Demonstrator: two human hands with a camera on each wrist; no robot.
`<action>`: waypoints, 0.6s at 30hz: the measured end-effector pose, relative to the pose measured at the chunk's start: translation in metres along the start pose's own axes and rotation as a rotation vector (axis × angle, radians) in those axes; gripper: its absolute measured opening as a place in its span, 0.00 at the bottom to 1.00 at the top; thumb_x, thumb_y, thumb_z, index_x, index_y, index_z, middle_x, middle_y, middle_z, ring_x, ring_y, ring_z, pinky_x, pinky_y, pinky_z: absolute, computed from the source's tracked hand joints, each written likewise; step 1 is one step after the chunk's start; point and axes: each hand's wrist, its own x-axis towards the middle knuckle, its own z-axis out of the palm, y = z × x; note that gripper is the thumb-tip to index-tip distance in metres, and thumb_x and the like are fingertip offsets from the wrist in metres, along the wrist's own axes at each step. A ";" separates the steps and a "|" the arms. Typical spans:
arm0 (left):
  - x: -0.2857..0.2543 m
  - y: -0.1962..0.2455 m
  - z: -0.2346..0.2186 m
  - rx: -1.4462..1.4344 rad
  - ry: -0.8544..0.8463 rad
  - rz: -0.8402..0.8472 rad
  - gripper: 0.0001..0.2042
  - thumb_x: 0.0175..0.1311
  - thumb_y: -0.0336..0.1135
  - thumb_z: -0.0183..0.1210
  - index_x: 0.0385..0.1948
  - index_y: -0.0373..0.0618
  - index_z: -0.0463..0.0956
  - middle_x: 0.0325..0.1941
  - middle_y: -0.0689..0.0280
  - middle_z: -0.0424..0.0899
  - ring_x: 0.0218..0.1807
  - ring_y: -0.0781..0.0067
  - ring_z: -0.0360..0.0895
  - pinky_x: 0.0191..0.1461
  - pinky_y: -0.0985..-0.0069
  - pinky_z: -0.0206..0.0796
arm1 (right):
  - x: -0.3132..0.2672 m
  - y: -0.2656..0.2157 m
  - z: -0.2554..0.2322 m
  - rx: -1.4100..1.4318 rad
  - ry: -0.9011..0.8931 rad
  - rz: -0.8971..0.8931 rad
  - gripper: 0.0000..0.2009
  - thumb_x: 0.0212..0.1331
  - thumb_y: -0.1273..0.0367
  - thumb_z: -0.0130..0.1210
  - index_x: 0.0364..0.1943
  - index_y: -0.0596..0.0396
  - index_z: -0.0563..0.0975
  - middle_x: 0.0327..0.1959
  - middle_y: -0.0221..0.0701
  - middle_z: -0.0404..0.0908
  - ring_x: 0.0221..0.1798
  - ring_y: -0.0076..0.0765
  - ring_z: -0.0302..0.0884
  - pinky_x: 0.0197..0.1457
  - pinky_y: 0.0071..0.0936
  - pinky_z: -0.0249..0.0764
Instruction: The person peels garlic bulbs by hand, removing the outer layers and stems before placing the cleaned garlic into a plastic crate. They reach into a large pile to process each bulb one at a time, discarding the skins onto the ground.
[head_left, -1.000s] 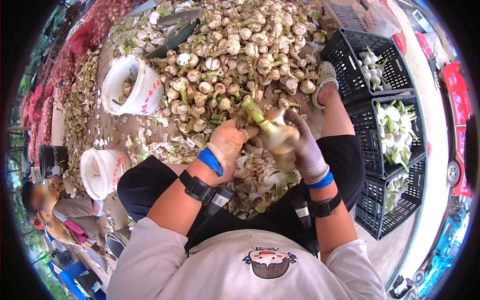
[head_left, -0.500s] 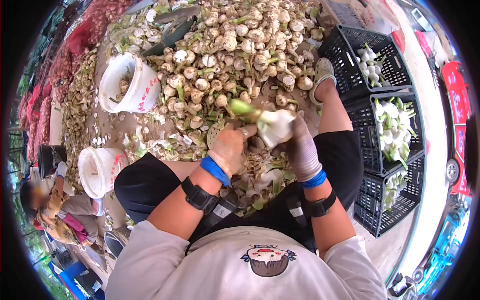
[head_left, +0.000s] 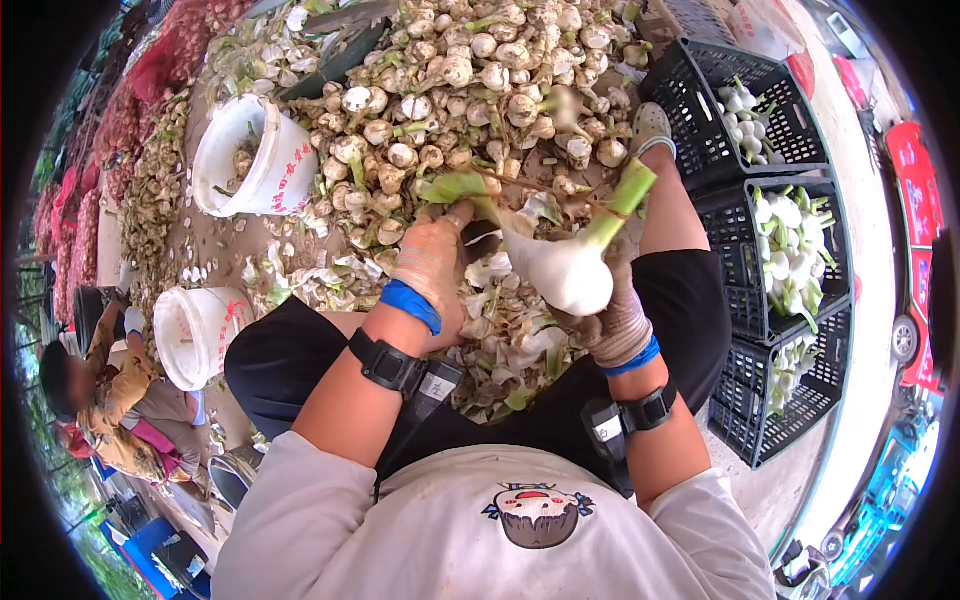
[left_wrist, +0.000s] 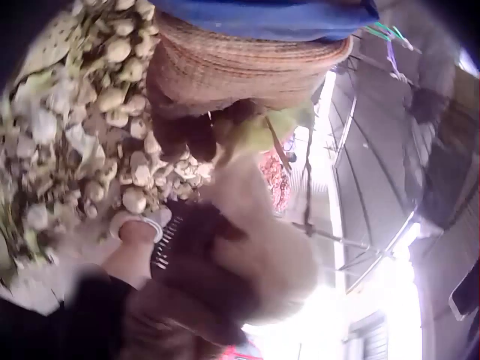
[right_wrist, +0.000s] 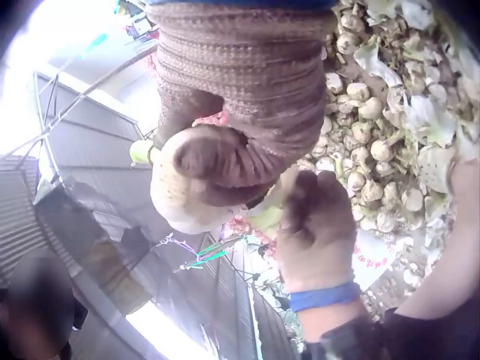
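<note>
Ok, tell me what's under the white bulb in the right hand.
In the head view, the right hand shows partly beneath the white bulb, and loose skins lie heaped lower down. The bulb hides part of that hand and whatever is directly under it.

The person (head_left: 470, 490) wears a cartoon-printed pale shirt (head_left: 430, 545), black shorts (head_left: 692, 310), ribbed gloves (right_wrist: 240, 67), blue wristbands (head_left: 411, 304) and black wrist devices (head_left: 386, 366).

A dark-gloved right hand (left_wrist: 214, 266) grips a blurred, round white garlic bulb (left_wrist: 274, 262); above it, the ribbed-knit-gloved left hand (left_wrist: 225, 82) pinches a pale-green leaf (left_wrist: 259, 139); left of the bulb lie beige round bulbs (left_wrist: 112, 99).
</note>
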 end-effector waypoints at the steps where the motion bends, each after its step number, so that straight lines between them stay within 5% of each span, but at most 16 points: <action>1: -0.004 0.009 0.007 0.178 -0.013 0.089 0.21 0.46 0.31 0.55 0.46 0.42 0.68 0.45 0.62 0.74 0.49 0.68 0.70 0.57 0.70 0.60 | 0.000 0.003 0.011 -0.096 0.116 -0.055 0.36 0.47 0.41 0.54 0.52 0.54 0.68 0.38 0.37 0.77 0.29 0.33 0.77 0.18 0.16 0.73; 2: -0.009 0.017 0.016 0.355 -0.026 0.182 0.20 0.45 0.31 0.56 0.44 0.43 0.69 0.43 0.62 0.74 0.46 0.67 0.72 0.54 0.70 0.62 | 0.001 -0.001 0.000 -0.213 -0.073 -0.058 0.35 0.49 0.43 0.55 0.53 0.55 0.67 0.41 0.35 0.76 0.40 0.34 0.77 0.33 0.26 0.78; 5: -0.026 0.051 0.038 0.890 -0.052 0.465 0.17 0.43 0.31 0.56 0.40 0.44 0.71 0.39 0.63 0.75 0.37 0.63 0.75 0.45 0.69 0.67 | 0.016 0.007 0.005 -0.436 0.047 -0.206 0.27 0.57 0.48 0.50 0.51 0.54 0.67 0.42 0.33 0.76 0.38 0.32 0.78 0.38 0.30 0.78; 7: -0.033 0.054 0.041 1.072 -0.058 0.558 0.16 0.43 0.31 0.57 0.39 0.44 0.71 0.38 0.63 0.75 0.34 0.62 0.76 0.43 0.69 0.68 | 0.031 0.008 0.007 -0.153 0.242 -0.102 0.17 0.61 0.55 0.49 0.46 0.52 0.70 0.39 0.33 0.77 0.38 0.33 0.77 0.40 0.35 0.77; 8: -0.037 0.054 0.041 0.555 -0.122 0.353 0.17 0.46 0.34 0.55 0.42 0.46 0.70 0.43 0.62 0.74 0.40 0.61 0.74 0.47 0.67 0.66 | 0.027 0.006 0.008 -0.022 0.338 -0.051 0.13 0.62 0.58 0.46 0.40 0.51 0.71 0.37 0.33 0.78 0.38 0.35 0.77 0.42 0.37 0.77; 10: -0.046 0.051 0.040 -0.473 -0.218 -0.078 0.20 0.53 0.41 0.52 0.49 0.49 0.68 0.53 0.59 0.71 0.52 0.60 0.70 0.55 0.63 0.63 | 0.025 0.000 0.006 0.267 0.184 0.031 0.13 0.60 0.60 0.49 0.41 0.53 0.72 0.38 0.35 0.78 0.43 0.38 0.75 0.52 0.37 0.72; 11: -0.049 0.051 0.039 -0.986 -0.248 -0.301 0.21 0.57 0.44 0.50 0.53 0.50 0.67 0.58 0.58 0.69 0.58 0.59 0.68 0.59 0.61 0.61 | 0.021 0.000 0.007 0.290 0.256 -0.009 0.11 0.59 0.61 0.48 0.40 0.52 0.72 0.38 0.35 0.77 0.42 0.38 0.75 0.52 0.35 0.72; 12: -0.053 0.055 0.038 -0.988 -0.246 -0.301 0.21 0.57 0.44 0.50 0.53 0.50 0.67 0.58 0.58 0.69 0.58 0.59 0.68 0.59 0.61 0.61 | 0.021 0.003 -0.003 0.105 0.192 -0.139 0.13 0.59 0.58 0.47 0.41 0.51 0.72 0.39 0.34 0.77 0.43 0.38 0.75 0.51 0.37 0.73; 15: -0.062 0.074 0.031 -1.018 -0.182 -0.196 0.21 0.64 0.43 0.38 0.54 0.41 0.64 0.50 0.56 0.75 0.50 0.61 0.76 0.56 0.57 0.68 | 0.024 -0.004 -0.012 0.132 -0.008 -0.156 0.17 0.59 0.57 0.48 0.45 0.53 0.70 0.40 0.37 0.77 0.44 0.41 0.75 0.51 0.41 0.73; 18: -0.052 0.091 0.013 -1.306 -0.915 0.062 0.26 0.55 0.43 0.53 0.55 0.41 0.62 0.41 0.62 0.74 0.40 0.62 0.77 0.51 0.65 0.70 | 0.019 -0.016 0.005 0.245 0.030 0.096 0.20 0.60 0.55 0.45 0.46 0.58 0.70 0.41 0.40 0.76 0.42 0.41 0.76 0.49 0.47 0.74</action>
